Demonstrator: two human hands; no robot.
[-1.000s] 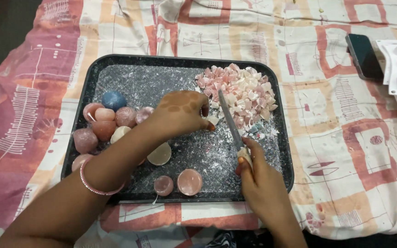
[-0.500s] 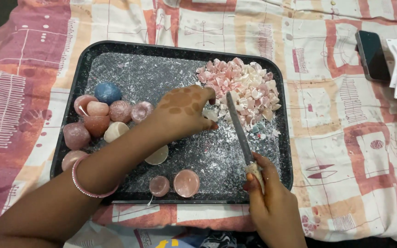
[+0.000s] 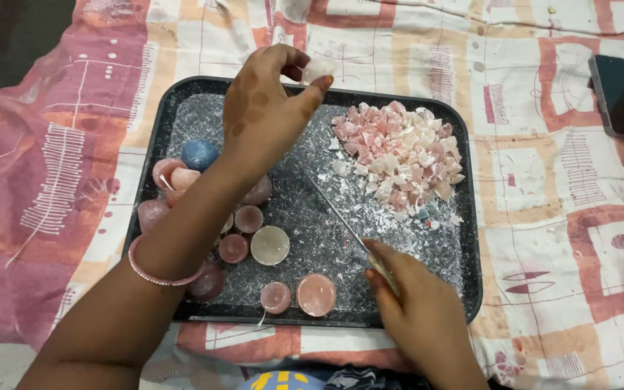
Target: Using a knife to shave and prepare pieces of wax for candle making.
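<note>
A left hand (image 3: 265,108) pinches a pale wax chunk (image 3: 319,68) between closed fingertips, raised over a dark tray (image 3: 471,238) at its 12 o'clock edge. At 5 o'clock, the right hand (image 3: 417,318) grips a knife (image 3: 337,217), its blade pointing toward 11. Chopped pink wax pieces (image 3: 402,155) are heaped at 2 o'clock.

One screen is present: a smartphone (image 3: 617,94), a dark rectangular slab with rounded corners, lies flat on the patterned bedsheet (image 3: 543,180) at the upper right, well apart from the tray. Its screen is black, unlit.
</note>
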